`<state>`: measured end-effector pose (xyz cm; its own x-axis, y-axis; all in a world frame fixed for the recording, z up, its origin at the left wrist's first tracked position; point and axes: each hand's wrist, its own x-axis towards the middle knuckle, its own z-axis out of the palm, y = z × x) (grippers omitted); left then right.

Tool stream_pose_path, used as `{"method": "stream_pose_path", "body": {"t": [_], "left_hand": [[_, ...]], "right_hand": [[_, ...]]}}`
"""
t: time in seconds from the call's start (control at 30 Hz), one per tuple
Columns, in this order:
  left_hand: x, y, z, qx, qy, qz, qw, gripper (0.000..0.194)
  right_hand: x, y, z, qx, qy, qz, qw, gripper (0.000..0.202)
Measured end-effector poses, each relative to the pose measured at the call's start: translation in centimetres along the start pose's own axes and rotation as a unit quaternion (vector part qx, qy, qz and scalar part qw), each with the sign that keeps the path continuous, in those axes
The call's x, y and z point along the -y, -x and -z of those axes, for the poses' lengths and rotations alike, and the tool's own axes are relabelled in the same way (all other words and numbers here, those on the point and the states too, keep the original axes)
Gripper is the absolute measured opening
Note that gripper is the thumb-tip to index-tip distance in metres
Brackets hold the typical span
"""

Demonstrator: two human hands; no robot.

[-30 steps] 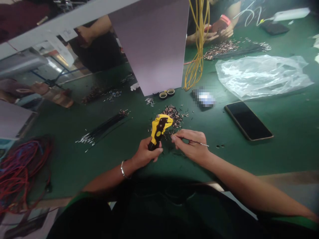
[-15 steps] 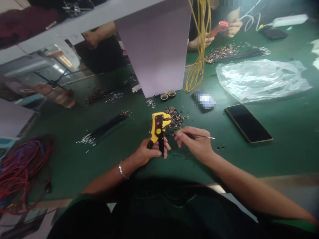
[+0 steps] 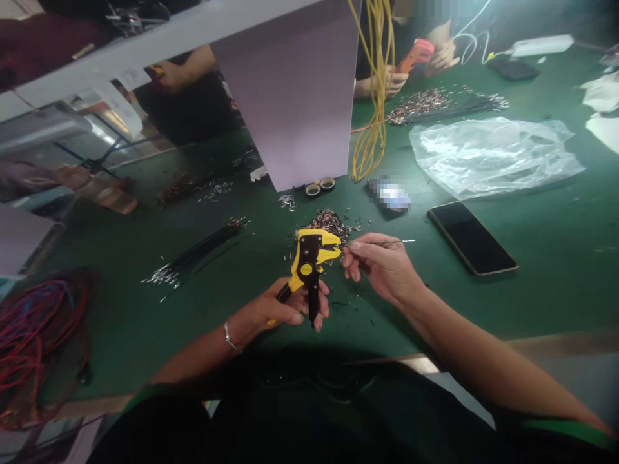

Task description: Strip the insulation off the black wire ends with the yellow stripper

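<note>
My left hand [image 3: 285,306] is wrapped round the handles of a yellow and black wire stripper [image 3: 308,264], whose jaws point to the right. Between thumb and fingers, my right hand [image 3: 384,261] pinches a thin black wire [image 3: 394,241] with a silvery tip on its right end. The wire's other end is at the stripper's jaws; whether it lies inside them I cannot tell. Behind the tool is a heap of black and copper-coloured wire scraps [image 3: 331,222]. A bundle of black wires [image 3: 203,248] with pale tips lies to the left.
A phone [image 3: 474,238] and a clear plastic bag [image 3: 498,158] lie at the right. Two tape rolls [image 3: 320,187] sit by an upright panel [image 3: 300,116], near hanging yellow cables [image 3: 372,96]. Red cables [image 3: 43,335] are coiled at left. Across the table, a co-worker's hands hold a red tool [image 3: 416,55].
The wire's left end has come up to the stripper's jaws in my right hand. The stripper has tilted slightly and sits a little lower. The whole view has shifted slightly.
</note>
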<state>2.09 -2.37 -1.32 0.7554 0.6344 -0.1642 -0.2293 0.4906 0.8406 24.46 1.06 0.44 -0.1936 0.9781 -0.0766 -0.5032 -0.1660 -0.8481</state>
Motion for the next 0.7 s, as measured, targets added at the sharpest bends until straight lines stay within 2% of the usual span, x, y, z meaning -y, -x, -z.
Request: {"method": "stream_pose_path", "body": {"t": [0.47,0.7], "left_hand": [[-0.40,0.10,-0.50,-0.029,-0.011,-0.002,1.000,0.045],[-0.28,0.17,-0.54,-0.023,-0.007,-0.002,1.000,0.044]], "right_hand": [[-0.49,0.04,-0.07,0.011,0.003,-0.026,1.000,0.015],[-0.24,0.10,-0.21,0.014,-0.021,-0.029,0.999,0.014]]}}
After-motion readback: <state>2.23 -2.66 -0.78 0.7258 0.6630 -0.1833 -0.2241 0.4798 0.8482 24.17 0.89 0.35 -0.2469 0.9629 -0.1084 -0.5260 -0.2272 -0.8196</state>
